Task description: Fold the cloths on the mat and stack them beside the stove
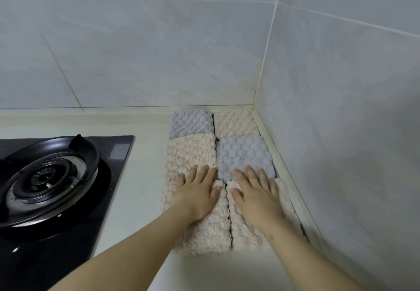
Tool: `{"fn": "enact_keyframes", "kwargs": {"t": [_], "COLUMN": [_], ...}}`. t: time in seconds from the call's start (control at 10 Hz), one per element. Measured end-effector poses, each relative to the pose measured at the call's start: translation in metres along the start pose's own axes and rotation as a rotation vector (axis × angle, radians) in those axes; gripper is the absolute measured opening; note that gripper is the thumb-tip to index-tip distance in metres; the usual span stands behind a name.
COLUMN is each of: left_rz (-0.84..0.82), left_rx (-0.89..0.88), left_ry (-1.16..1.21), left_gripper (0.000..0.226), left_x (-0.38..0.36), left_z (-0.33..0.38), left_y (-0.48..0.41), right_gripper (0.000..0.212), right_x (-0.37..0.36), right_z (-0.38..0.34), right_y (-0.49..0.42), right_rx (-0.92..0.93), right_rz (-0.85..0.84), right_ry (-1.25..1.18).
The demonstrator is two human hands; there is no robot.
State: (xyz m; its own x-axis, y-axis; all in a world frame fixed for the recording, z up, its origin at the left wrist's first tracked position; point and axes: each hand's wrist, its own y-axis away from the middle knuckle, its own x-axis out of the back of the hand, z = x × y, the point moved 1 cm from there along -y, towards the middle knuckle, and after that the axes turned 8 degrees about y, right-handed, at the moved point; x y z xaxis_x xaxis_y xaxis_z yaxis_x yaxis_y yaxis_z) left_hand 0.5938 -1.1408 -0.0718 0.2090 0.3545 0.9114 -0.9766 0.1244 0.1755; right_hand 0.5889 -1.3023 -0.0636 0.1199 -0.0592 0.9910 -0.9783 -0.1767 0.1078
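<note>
Several folded fluffy cloths lie in two rows in the counter corner, right of the stove [56,177]. At the back are a grey cloth [191,123] and a beige cloth [235,122]. In the middle are a beige cloth [189,154] and a grey cloth [244,154]. Nearest me are two beige cloths [211,229] [245,231]. My left hand [197,194] lies flat with straight fingers on the near left beige cloth. My right hand [256,194] lies flat on the near right beige cloth, fingertips reaching the grey one. No mat is visible.
The black glass gas stove with its round burner fills the left side. A pale countertop strip [147,165] separates stove and cloths. Grey tiled walls [341,109] close in behind and to the right of the cloths.
</note>
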Motion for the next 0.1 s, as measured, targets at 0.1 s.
{"fn": "enact_keyframes", "kwargs": {"t": [0.1], "left_rz": [0.097], "left_rx": [0.007], "left_ry": [0.113], "left_gripper": [0.056], "left_x": [0.0146], "left_z": [-0.0006], "left_y": [0.0085], "right_gripper": [0.052], "right_x": [0.0120], "right_z": [0.0047], "right_y": [0.0149], "right_rx": [-0.043], "right_rz": [0.064], "right_ry": [-0.089]}}
